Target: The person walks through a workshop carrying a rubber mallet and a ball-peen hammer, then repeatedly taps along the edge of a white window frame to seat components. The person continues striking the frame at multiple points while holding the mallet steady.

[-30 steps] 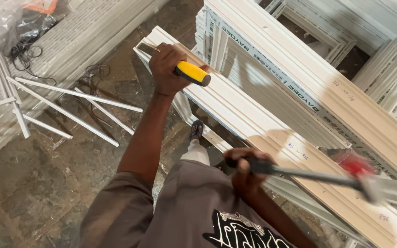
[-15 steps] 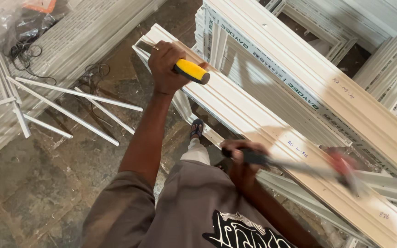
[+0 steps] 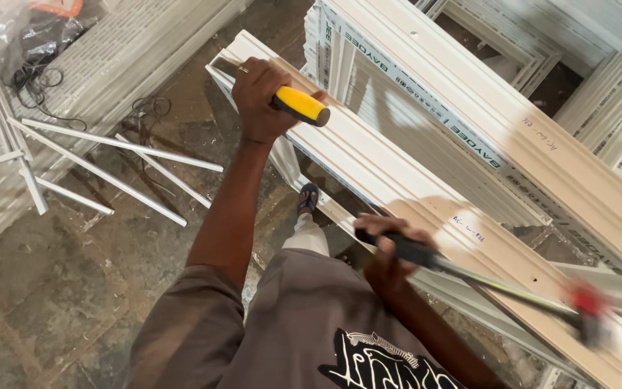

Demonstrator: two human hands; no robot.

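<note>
My left hand (image 3: 262,97) grips a tool with a yellow and black handle (image 3: 301,106), set against the far end of a long white window-frame profile (image 3: 426,191). My right hand (image 3: 390,245) holds the black grip of a hammer (image 3: 469,274). Its red and dark head (image 3: 589,317) is blurred, low at the right over the same profile. Both hands are closed around their tools.
More white frames (image 3: 541,94) are stacked at the right and back. Loose thin white strips (image 3: 109,162) lie on the dirty concrete floor at the left, with black cables (image 3: 44,79) near them. My foot in a sandal (image 3: 308,198) stands beside the profile.
The hammer head has swung down and to the right, and is blurred by the motion. My left hand and the yellow-handled tool have stayed in place.
</note>
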